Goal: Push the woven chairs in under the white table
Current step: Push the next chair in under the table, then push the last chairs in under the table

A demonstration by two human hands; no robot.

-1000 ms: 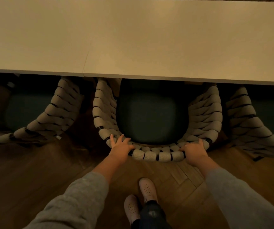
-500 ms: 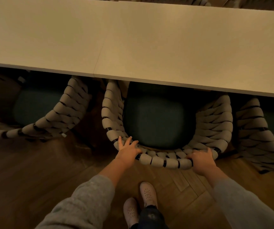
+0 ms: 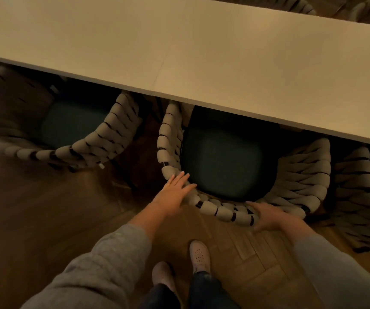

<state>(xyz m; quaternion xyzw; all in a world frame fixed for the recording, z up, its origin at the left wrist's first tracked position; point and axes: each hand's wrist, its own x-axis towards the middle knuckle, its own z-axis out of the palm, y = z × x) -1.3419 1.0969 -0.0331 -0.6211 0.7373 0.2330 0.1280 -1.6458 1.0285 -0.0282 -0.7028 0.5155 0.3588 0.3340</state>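
Note:
A long white table [image 3: 202,52] runs across the upper view. The middle woven chair [image 3: 302,188], with a thick pale rope back and a dark green seat, stands partly under the table's near edge. My left hand [image 3: 173,192] lies flat with fingers spread on the left part of its back rim. My right hand [image 3: 266,216] rests against the rim's lower right, fingers extended along the weave. A second woven chair [image 3: 103,143] stands to the left, partly under the table. A third woven chair [image 3: 355,197] shows at the right edge.
The floor is dark wooden parquet [image 3: 45,219]. My two feet in pale shoes [image 3: 198,255] stand just behind the middle chair. More woven chair backs [image 3: 367,10] show beyond the table's far edge.
The view has swung left and tilted, so the table now runs diagonally. My left hand has flattened on the rim. My right hand has loosened from a grip to extended fingers.

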